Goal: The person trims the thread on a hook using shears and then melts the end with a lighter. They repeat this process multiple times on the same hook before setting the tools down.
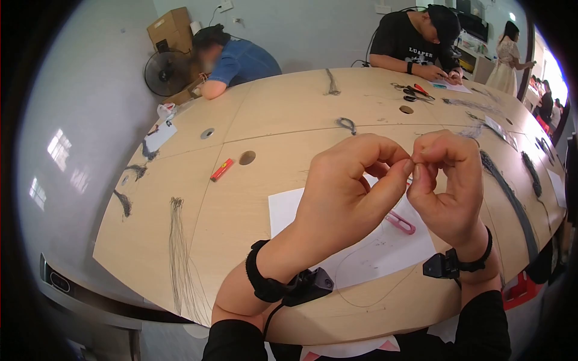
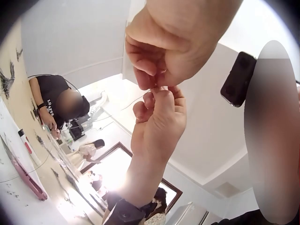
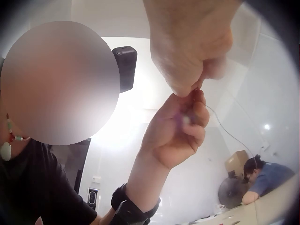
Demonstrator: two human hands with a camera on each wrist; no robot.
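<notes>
In the head view the left hand [image 1: 352, 186] and right hand [image 1: 448, 186] meet at their fingertips above a white paper [image 1: 355, 265], pinching something very fine. A thin dark thread [image 1: 361, 305] loops over the paper and the table edge below them. The right wrist view has a thin strand [image 3: 225, 127] trailing from the joined fingertips of the right hand [image 3: 192, 51] and left hand [image 3: 171, 133]. Fingers hide the pinched part. On the paper, under the hands, lies a pink tool [image 1: 400, 222], seen also in the left wrist view [image 2: 28, 178].
A bundle of long strands [image 1: 177, 253] and a red lighter-like object [image 1: 223, 170] lie left on the table [image 1: 241, 210]. Dark strand bundles [image 1: 512, 198] lie right. Scissors and pliers [image 1: 418, 93] are farther back. Two people sit across the table.
</notes>
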